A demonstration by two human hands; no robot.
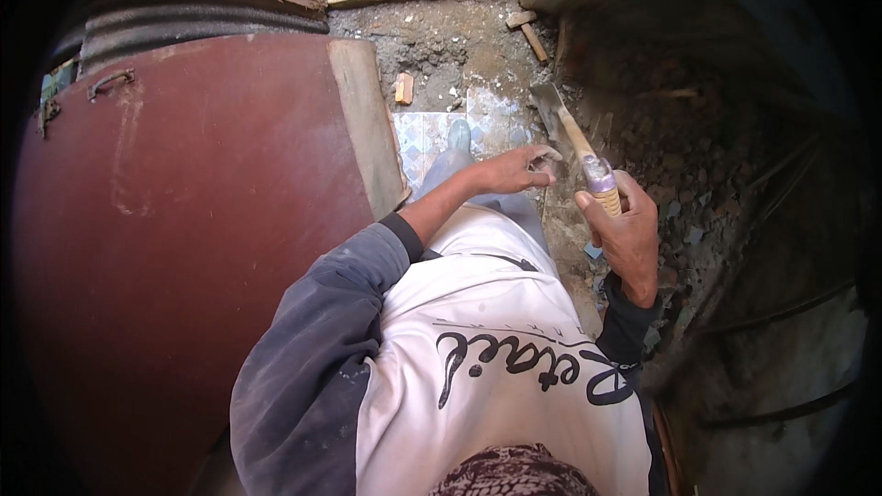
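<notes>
Wooden-handled trowel with a grey metal blade [574, 138] sits in the right hand [625, 234], fingers wrapped shut around the grip; its long axis runs from the fist toward 11 o'clock, blade against the crumbling earthen wall [680, 147]. At 9 o'clock from the handle, the left hand [519, 170] is nearer the blade, fingers loosely curled, holding nothing.

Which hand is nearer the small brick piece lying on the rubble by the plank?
Left. The left hand is below and right of the brick piece; the right hand, gripping the hatchet, is farther right and lower.
</notes>
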